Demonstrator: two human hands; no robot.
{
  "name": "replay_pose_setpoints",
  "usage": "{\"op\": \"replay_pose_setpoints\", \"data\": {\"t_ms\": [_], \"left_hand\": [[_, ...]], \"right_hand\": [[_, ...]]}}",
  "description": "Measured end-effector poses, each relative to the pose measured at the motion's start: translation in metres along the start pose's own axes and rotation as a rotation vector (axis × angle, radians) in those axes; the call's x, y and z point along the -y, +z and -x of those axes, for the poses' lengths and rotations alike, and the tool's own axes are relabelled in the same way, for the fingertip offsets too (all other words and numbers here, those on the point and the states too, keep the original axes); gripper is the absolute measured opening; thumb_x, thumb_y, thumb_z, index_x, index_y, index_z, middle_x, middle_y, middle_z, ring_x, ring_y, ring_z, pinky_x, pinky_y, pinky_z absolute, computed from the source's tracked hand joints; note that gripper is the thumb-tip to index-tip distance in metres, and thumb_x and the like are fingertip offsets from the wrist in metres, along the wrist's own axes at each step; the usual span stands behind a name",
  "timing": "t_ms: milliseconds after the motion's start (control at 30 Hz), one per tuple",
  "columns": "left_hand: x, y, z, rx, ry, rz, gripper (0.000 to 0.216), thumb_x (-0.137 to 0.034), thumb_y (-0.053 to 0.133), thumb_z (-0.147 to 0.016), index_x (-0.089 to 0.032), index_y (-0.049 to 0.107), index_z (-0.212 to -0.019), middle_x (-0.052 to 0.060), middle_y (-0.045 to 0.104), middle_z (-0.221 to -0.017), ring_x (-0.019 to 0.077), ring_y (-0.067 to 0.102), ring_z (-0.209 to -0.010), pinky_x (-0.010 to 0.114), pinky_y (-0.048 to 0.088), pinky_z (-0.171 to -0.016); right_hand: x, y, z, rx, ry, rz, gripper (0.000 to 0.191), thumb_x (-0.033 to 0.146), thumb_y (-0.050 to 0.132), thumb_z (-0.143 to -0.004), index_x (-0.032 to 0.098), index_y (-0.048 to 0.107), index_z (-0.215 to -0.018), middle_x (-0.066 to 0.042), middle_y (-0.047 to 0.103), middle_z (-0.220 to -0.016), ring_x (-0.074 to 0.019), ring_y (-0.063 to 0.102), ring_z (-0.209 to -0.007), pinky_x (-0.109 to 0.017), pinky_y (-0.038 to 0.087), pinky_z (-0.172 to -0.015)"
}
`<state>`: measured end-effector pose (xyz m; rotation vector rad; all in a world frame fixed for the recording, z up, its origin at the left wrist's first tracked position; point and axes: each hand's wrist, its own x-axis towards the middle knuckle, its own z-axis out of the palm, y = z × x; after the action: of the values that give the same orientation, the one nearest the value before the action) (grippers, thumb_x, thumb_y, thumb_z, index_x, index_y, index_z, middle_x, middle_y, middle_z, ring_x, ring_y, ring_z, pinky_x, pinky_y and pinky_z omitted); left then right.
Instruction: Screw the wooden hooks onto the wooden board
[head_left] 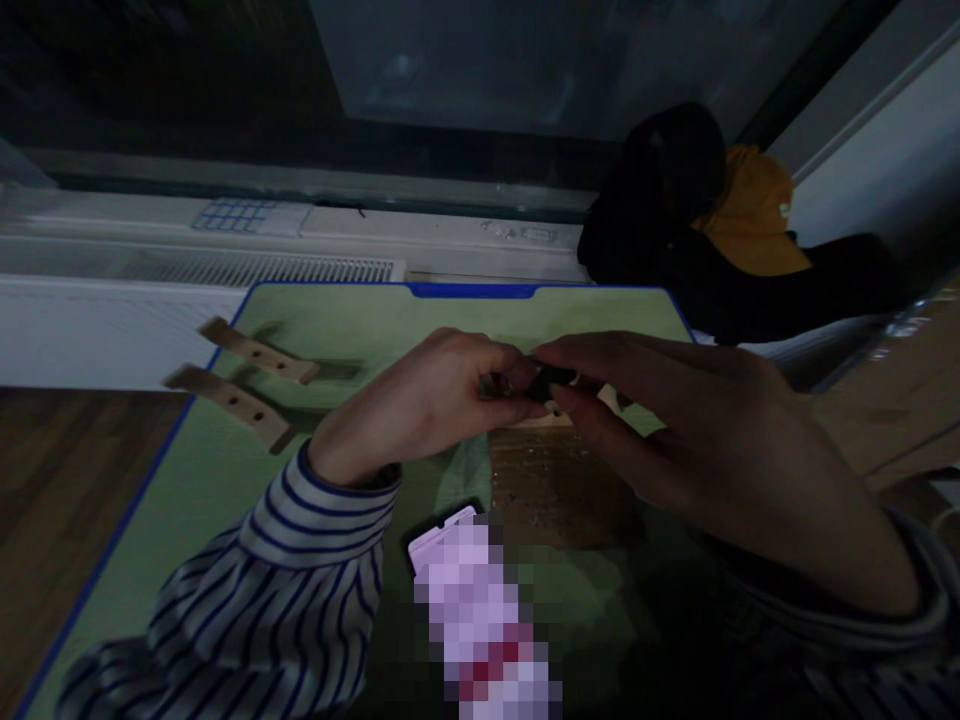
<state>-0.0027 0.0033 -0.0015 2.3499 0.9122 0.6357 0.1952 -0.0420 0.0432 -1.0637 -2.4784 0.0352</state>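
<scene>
My left hand [450, 390] and my right hand [675, 430] meet above the middle of the green table [360, 310]. Between their fingertips is a small dark piece [553, 380], pinched from both sides; its exact kind is hidden by the fingers. Just under the fingers shows a bit of pale wood [556, 416] with a dark hole. Below the hands lies a brown wooden board [555, 490] with light specks scattered over its surface. A phone with a lit screen [465, 580] rests nearer to me, its lower part blurred out.
Two curved wooden pieces [259, 353] [232, 405], each with two holes, lie at the table's left edge, their ends overhanging it. A white radiator [112, 330] and windowsill [450, 230] run behind. Dark cloth [645, 200] and an orange cap [757, 215] are piled at the back right.
</scene>
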Motion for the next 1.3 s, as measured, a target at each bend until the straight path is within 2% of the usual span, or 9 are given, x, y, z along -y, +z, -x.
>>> {"op": "replay_pose_setpoints", "data": {"t_ms": [200, 633, 933, 1300], "left_hand": [[-0.0001, -0.0001, -0.0001, 0.005, 0.006, -0.008, 0.016, -0.032, 0.059, -0.081, -0.018, 0.066, -0.081, 0.0, 0.069, -0.078, 0.0129, 0.063, -0.073, 0.022, 0.043, -0.063], [-0.0012, -0.0001, -0.0006, -0.001, 0.002, -0.017, 0.012, -0.028, 0.061, -0.08, -0.018, 0.066, -0.081, -0.001, 0.069, -0.078, 0.0125, 0.063, -0.073, 0.021, 0.043, -0.063], [-0.0016, -0.002, -0.001, 0.028, 0.028, -0.024, 0.01, -0.026, 0.059, -0.081, -0.019, 0.066, -0.081, -0.003, 0.068, -0.074, 0.0107, 0.062, -0.07, 0.019, 0.041, -0.06], [-0.0041, -0.0044, -0.0004, 0.078, 0.004, -0.03, 0.014, -0.028, 0.056, -0.083, -0.019, 0.067, -0.083, -0.001, 0.068, -0.075, 0.0119, 0.063, -0.07, 0.02, 0.042, -0.059]], "right_hand": [[0.0003, 0.0002, -0.0004, 0.0, 0.005, -0.023, 0.024, 0.022, 0.05, -0.088, 0.018, 0.057, -0.11, -0.003, 0.067, -0.102, -0.012, 0.065, -0.076, -0.021, 0.048, -0.067], [-0.0006, 0.0013, -0.0007, -0.007, -0.019, 0.004, 0.024, 0.021, 0.051, -0.088, 0.017, 0.057, -0.11, 0.0, 0.067, -0.103, -0.0085, 0.064, -0.079, -0.017, 0.045, -0.063], [-0.0003, 0.0014, -0.0011, -0.012, -0.011, 0.013, 0.023, 0.023, 0.05, -0.089, 0.017, 0.057, -0.109, -0.001, 0.067, -0.103, -0.0102, 0.064, -0.079, -0.019, 0.046, -0.063], [0.0003, 0.0014, -0.0032, -0.026, 0.018, 0.021, 0.022, 0.026, 0.052, -0.087, 0.016, 0.059, -0.106, -0.001, 0.069, -0.093, -0.0114, 0.064, -0.074, -0.021, 0.044, -0.056]]}}
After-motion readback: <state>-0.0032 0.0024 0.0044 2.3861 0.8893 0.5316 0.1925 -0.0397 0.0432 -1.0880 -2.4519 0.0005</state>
